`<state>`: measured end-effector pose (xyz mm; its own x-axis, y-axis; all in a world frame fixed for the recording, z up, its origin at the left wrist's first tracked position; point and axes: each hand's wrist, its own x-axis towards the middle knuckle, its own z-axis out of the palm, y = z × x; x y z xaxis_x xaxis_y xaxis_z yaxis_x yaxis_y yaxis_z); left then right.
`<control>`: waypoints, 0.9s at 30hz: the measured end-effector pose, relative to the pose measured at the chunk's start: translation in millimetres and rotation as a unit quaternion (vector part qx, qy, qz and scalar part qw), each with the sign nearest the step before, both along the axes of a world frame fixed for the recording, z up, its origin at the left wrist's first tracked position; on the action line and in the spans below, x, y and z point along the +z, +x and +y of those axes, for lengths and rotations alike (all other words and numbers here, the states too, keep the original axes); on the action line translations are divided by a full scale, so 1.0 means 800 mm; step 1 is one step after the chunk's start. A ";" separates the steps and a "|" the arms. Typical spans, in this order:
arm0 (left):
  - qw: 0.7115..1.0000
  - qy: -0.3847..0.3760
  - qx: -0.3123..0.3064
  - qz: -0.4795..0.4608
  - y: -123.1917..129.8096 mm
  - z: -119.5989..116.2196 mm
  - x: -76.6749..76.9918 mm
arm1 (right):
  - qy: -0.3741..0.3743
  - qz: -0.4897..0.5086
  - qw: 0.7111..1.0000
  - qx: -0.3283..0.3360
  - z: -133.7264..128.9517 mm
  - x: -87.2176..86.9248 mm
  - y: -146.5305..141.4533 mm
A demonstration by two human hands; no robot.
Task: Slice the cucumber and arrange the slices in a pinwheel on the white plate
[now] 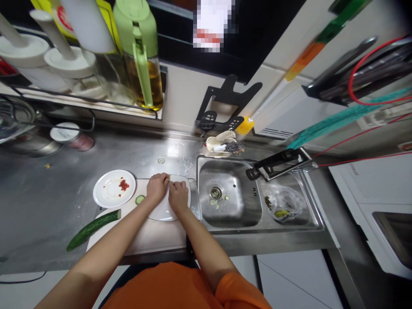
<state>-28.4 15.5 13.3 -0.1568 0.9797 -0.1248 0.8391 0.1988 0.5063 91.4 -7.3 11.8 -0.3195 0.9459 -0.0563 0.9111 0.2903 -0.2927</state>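
Observation:
Both of my hands are over a white plate (163, 212) that lies on a pale cutting board (144, 238). My left hand (157, 188) is at the plate's left side, its fingers closed around something small near the far rim. Close beside it, my right hand (178, 196) has its fingers curled together at the same spot; what they hold is too small to make out. A cucumber slice (140, 199) lies on the board left of the plate. The cut cucumber (93, 228) rests across the board's left edge. Behind it is a round white plate (109, 189) with red bits.
To the right is a steel sink (238, 210) with slices near the drain, a faucet (273, 165) and a plastic bag (285, 206). Another slice (161, 160) lies on the counter. A lidded jar (72, 136) and a shelf with an oil bottle (144, 81) stand behind.

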 end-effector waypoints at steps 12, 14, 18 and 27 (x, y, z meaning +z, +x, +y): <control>1.000 -0.017 0.002 -0.002 0.001 0.000 0.003 | -0.002 -0.040 0.999 0.023 -0.001 -0.008 -0.004; 1.000 -0.013 -0.001 0.000 0.001 0.000 0.004 | -0.002 -0.043 0.999 0.023 -0.001 -0.007 -0.005; 1.000 -0.007 -0.019 0.008 0.000 -0.001 0.005 | 0.000 -0.048 0.999 0.025 0.000 -0.001 -0.005; 1.000 -0.018 -0.024 0.008 -0.003 -0.003 0.001 | -0.002 -0.045 0.999 0.021 -0.003 0.005 -0.003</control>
<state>-30.7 13.1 14.2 -0.1120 0.9810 -0.1587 0.8565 0.1762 0.4852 89.2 -9.9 16.2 -0.3520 0.9315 -0.0912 0.9211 0.3274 -0.2109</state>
